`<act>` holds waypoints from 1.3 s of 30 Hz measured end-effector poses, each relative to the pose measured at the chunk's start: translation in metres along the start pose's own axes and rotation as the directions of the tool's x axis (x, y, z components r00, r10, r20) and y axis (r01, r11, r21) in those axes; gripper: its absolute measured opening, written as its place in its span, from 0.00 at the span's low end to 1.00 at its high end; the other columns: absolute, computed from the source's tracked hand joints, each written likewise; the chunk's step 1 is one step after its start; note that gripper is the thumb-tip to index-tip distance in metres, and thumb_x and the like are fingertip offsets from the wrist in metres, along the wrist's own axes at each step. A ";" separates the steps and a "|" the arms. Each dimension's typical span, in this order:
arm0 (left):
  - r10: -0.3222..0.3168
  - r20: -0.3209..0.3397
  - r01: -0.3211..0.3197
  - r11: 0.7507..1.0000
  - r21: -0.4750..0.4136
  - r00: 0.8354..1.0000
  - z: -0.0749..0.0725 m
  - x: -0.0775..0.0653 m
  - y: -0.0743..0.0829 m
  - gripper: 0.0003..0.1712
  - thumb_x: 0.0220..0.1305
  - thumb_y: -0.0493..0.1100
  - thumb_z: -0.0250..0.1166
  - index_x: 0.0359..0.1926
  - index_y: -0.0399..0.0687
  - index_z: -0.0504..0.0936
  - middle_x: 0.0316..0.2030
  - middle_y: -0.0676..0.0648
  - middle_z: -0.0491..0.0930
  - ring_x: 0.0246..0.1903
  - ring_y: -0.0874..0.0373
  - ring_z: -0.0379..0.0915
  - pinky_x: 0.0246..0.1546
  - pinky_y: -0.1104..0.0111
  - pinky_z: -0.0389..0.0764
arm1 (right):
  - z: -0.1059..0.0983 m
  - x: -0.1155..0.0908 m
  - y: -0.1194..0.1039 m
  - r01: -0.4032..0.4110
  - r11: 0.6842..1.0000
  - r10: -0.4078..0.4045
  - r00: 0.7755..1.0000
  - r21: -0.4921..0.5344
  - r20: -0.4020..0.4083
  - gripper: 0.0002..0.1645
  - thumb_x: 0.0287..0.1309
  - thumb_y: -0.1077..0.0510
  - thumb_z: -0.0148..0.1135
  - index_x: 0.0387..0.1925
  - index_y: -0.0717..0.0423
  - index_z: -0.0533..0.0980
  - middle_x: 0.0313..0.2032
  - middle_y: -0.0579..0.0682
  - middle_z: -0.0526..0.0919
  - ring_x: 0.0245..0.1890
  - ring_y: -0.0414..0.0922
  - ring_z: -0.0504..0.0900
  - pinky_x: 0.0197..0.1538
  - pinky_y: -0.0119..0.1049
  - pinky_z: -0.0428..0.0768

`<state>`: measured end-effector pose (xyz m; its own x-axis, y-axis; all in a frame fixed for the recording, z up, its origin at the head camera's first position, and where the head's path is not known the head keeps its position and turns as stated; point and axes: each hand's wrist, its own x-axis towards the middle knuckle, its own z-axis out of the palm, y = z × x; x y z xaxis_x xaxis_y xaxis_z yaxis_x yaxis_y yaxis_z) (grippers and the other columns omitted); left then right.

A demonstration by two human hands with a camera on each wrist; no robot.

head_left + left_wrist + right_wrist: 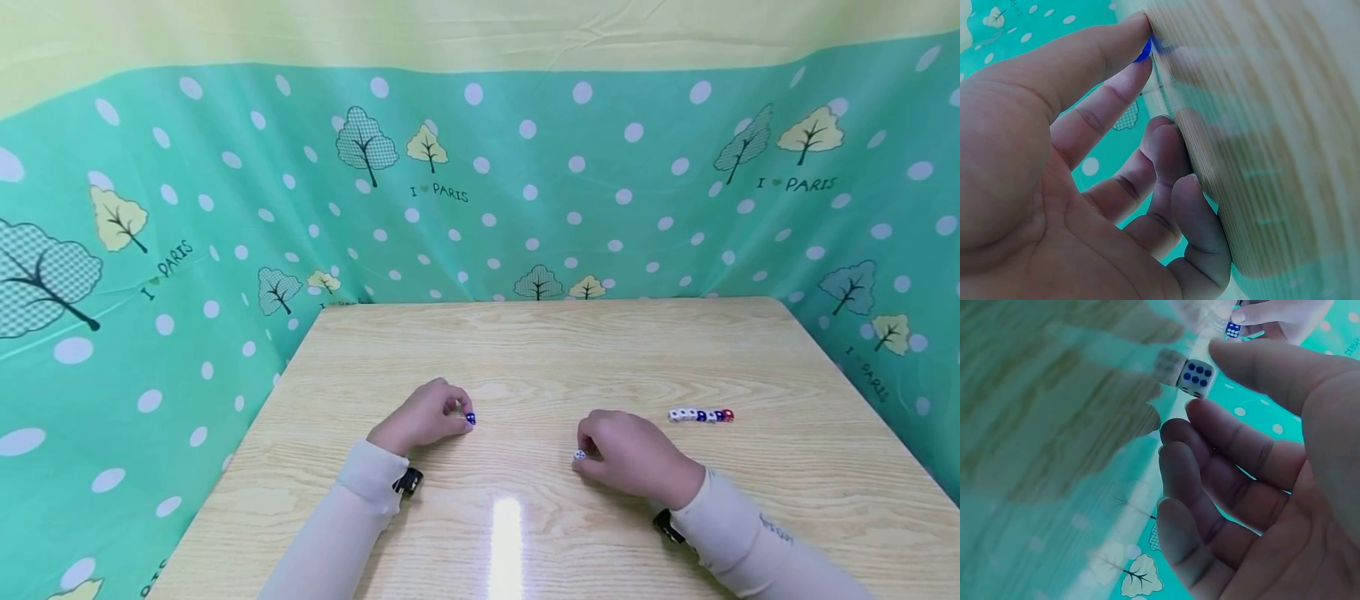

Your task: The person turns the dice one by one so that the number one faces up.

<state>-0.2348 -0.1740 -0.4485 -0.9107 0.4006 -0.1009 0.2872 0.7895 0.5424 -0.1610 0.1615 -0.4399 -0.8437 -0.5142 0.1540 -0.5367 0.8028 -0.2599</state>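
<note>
A small blue die (470, 418) is pinched between the thumb and index finger of my left hand (429, 414), low over the wooden table. In the left wrist view only a sliver of the blue die (1143, 52) shows between the fingertips, and the other fingers curl against the tabletop. My right hand (632, 454) holds a white die (580, 455) at its thumb and index fingertips. The right wrist view shows six dark blue pips on this white die (1196, 377), right at the tabletop, with the remaining fingers bent below it.
To the right of my right hand lies a straight row of several dice, with white dice (683, 414), blue dice among them and a red die (728, 415) at its right end. A green dotted curtain (525, 192) surrounds the table (562, 342) at the back and sides.
</note>
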 end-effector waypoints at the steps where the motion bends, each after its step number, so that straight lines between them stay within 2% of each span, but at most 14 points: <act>1: 0.000 0.002 0.000 1.000 -0.001 1.000 0.000 0.000 0.000 0.07 0.61 0.47 0.77 0.35 0.58 0.86 0.36 0.48 0.73 0.35 0.54 0.67 0.36 0.62 0.69 | 0.001 0.000 0.000 0.008 1.000 -0.008 1.000 -0.011 -0.010 0.16 0.53 0.49 0.78 0.24 0.40 0.75 0.23 0.34 0.71 0.23 0.33 0.65 0.28 0.29 0.68; 7: -0.012 0.005 0.012 1.000 -0.005 1.000 0.000 0.000 0.000 0.07 0.61 0.48 0.77 0.33 0.62 0.85 0.36 0.49 0.74 0.36 0.54 0.67 0.36 0.62 0.69 | 0.001 0.000 0.000 0.057 0.998 -0.058 0.998 -0.019 -0.015 0.09 0.54 0.56 0.75 0.27 0.42 0.80 0.26 0.33 0.74 0.25 0.31 0.68 0.30 0.28 0.72; 11: -0.018 0.005 0.018 1.000 -0.009 1.000 0.000 -0.001 0.000 0.07 0.61 0.48 0.77 0.33 0.62 0.85 0.36 0.49 0.74 0.36 0.54 0.68 0.36 0.62 0.69 | 0.001 0.002 0.001 0.080 0.997 -0.080 0.997 -0.007 -0.009 0.08 0.53 0.59 0.74 0.28 0.43 0.81 0.26 0.34 0.76 0.25 0.31 0.68 0.31 0.28 0.72; 20: -0.006 0.000 0.006 1.000 -0.001 1.000 0.001 0.000 0.000 0.07 0.61 0.48 0.77 0.35 0.60 0.85 0.36 0.49 0.74 0.35 0.54 0.68 0.36 0.62 0.69 | 0.001 0.002 0.000 0.107 0.994 -0.107 0.994 -0.016 0.017 0.06 0.55 0.54 0.76 0.32 0.44 0.84 0.29 0.36 0.77 0.27 0.32 0.68 0.32 0.29 0.73; 26: -0.006 0.002 0.006 1.000 -0.004 1.000 0.000 0.000 0.000 0.07 0.61 0.48 0.77 0.35 0.59 0.86 0.36 0.49 0.74 0.36 0.54 0.68 0.36 0.62 0.69 | 0.001 0.003 0.001 0.136 0.990 -0.136 0.991 -0.023 0.021 0.05 0.55 0.57 0.75 0.31 0.44 0.84 0.29 0.36 0.76 0.27 0.32 0.68 0.32 0.29 0.74; 33: -0.006 0.004 0.006 1.000 -0.016 1.000 -0.001 -0.001 0.001 0.07 0.61 0.48 0.77 0.34 0.59 0.86 0.35 0.49 0.74 0.35 0.54 0.68 0.35 0.62 0.69 | -0.004 0.004 0.001 0.121 0.988 -0.123 0.992 0.091 0.018 0.07 0.55 0.56 0.77 0.31 0.43 0.84 0.29 0.33 0.81 0.31 0.31 0.76 0.38 0.30 0.80; 39: -0.007 0.006 0.007 1.000 -0.022 1.000 -0.001 -0.001 0.001 0.07 0.60 0.47 0.78 0.34 0.59 0.86 0.36 0.48 0.74 0.35 0.54 0.68 0.35 0.62 0.69 | -0.004 0.006 0.007 0.076 0.968 -0.099 0.992 0.239 0.084 0.06 0.59 0.57 0.75 0.33 0.42 0.83 0.31 0.31 0.81 0.32 0.30 0.78 0.39 0.30 0.81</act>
<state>-0.2341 -0.1743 -0.4473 -0.9109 0.3977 -0.1100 0.2739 0.7821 0.5597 -0.1694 0.1655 -0.4370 -0.7827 -0.6147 0.0981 -0.5815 0.6659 -0.4673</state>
